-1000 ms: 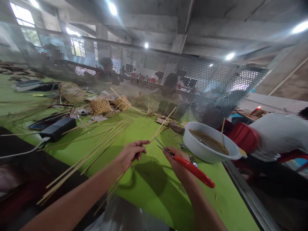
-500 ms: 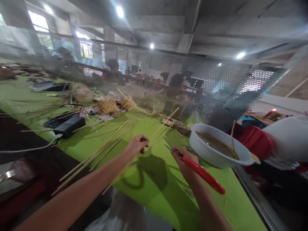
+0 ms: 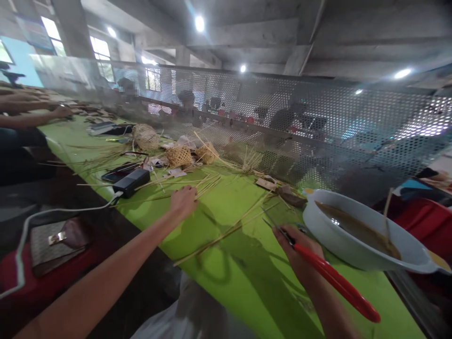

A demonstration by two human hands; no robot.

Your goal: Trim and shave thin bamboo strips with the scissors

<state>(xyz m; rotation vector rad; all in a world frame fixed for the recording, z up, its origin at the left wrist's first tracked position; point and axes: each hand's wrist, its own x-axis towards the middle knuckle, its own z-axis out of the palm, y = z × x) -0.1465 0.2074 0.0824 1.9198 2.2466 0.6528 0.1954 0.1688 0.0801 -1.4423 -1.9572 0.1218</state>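
My left hand [image 3: 183, 201] is over the bunch of thin bamboo strips [image 3: 209, 186] on the green table, its fingers curled down on them. The strips' ends stick out to the right of the fingers, and the hand and forearm hide the rest. In my right hand [image 3: 300, 245] is a pair of red-handled scissors [image 3: 332, 273], lying across the hand with the blades parted and pointing away to the left. A few loose strips [image 3: 226, 232] lie slantwise on the table between my hands.
Right of my right hand stands a white basin [image 3: 339, 249] of brownish water with a stick in it. Small woven baskets [image 3: 178, 155] and a black power bank [image 3: 131, 182] with a white cable lie left. A perforated metal screen [image 3: 240, 113] runs behind. Another person's hands [image 3: 60, 111] are far left.
My left hand has moved left, from above the slanting strip onto the bunch of bamboo strips. My right hand keeps the scissors. The view has turned slightly left.
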